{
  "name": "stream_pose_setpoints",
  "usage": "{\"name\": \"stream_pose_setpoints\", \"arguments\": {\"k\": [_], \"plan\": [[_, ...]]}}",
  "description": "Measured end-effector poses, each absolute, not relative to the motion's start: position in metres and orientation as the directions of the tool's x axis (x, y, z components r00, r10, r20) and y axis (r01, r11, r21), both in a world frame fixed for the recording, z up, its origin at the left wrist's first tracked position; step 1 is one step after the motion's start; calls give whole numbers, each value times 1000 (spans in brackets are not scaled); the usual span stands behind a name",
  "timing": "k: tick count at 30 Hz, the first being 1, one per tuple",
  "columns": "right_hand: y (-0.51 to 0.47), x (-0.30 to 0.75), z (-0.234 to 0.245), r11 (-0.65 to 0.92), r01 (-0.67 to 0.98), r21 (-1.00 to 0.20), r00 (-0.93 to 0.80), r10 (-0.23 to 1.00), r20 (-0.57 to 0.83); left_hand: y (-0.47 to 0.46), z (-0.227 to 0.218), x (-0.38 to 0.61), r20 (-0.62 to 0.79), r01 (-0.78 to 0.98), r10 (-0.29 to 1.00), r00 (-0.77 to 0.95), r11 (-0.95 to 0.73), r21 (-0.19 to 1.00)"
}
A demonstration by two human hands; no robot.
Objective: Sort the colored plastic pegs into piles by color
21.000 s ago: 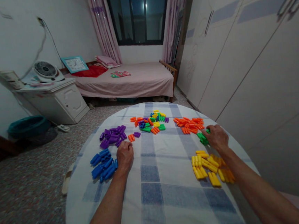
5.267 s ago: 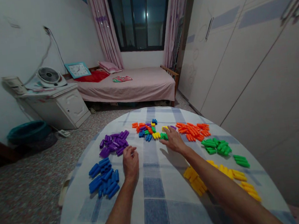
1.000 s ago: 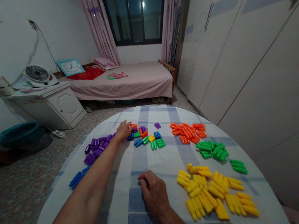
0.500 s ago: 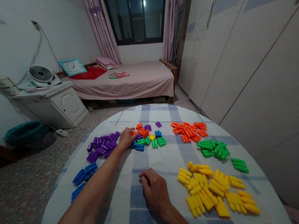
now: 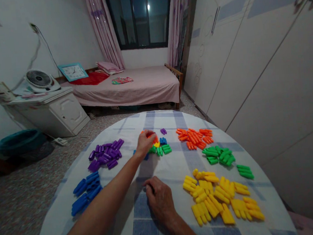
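The work in hand looks like sorting plastic pegs by colour, and it seems well along: only a small mixed pile (image 5: 159, 150) remains, toward the far side of the tabletop (image 5: 143, 232). Around that pile, the purple heap (image 5: 104, 155) lies to the left, with the blue heap (image 5: 85, 193) further left and nearer the person. The orange heap (image 5: 194, 139) lies to the right, the green heap (image 5: 219, 155) further right and nearer, and the yellow heap (image 5: 214, 200) nearer again on the right. Two purple pegs (image 5: 163, 131) sit apart, just beyond the pile. The left hand (image 5: 145, 142) is over the pile, partly open with its fingers curled down toward the pegs; orange and yellow pegs show at its fingertips, but whether it has hold of one cannot be told. The right hand (image 5: 159, 199) rests palm down on the cloth, nearer the person than the pile, its fingers loosely curled — nothing shows in it, though its fingers could hide a small peg. The next move calls for a clean pick from the pile — each peg needs to go to the heap of its own colour, and the stray purple pair belongs with the purple heap.
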State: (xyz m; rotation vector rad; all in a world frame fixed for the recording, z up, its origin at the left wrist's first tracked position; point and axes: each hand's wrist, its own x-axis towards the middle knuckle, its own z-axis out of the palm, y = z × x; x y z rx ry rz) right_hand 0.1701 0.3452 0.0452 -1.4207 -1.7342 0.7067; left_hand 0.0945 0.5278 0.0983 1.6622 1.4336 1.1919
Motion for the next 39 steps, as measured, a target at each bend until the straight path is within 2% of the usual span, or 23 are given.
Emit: {"name": "stream_pose_setpoints", "arguments": {"k": [2, 6, 9, 12, 15, 17, 21, 26, 35, 39], "plan": [[346, 170, 43, 219, 554, -803, -74, 974, 214, 523, 96, 135, 133, 491, 971, 198, -215, 844], [347, 171, 40, 211, 478, -852, -62, 976, 207, 522, 85, 202, 92, 537, 953, 290, -241, 808], [346, 173, 40, 216, 396, -892, -64, 976, 207, 526, 82, 221, 160, 548, 926, 342, -335, 767], [346, 173, 41, 206, 438, -875, -34, 976, 213, 533, 85, 204, 271, 568, 891, 365, -444, 693], [348, 173, 42, 196, 450, -871, 13, 974, 226, 533, 86, 156, 351, 624, 884, 310, -467, 626], [349, 172, 43, 198, 403, -893, 32, 973, 230, 527, 85, 117, 384, 688, 901, 203, -410, 599], [350, 172, 44, 194, 368, -909, 25, 976, 218, 492, 73, 55, 399, 746, 917, -11, -258, 614], [350, 173, 46, 202, 387, -900, -4, 976, 217, 442, 52, 36, 394, 758, 896, -202, -112, 643], [351, 176, 46, 215, 352, -911, 10, 972, 233, 430, 35, 38, 404, 811, 902, -151, -120, 572], [346, 168, 66, 169, 243, -955, 27, 983, 181, 430, 37, 37, 393, 816, 906, -155, -107, 568]]}}
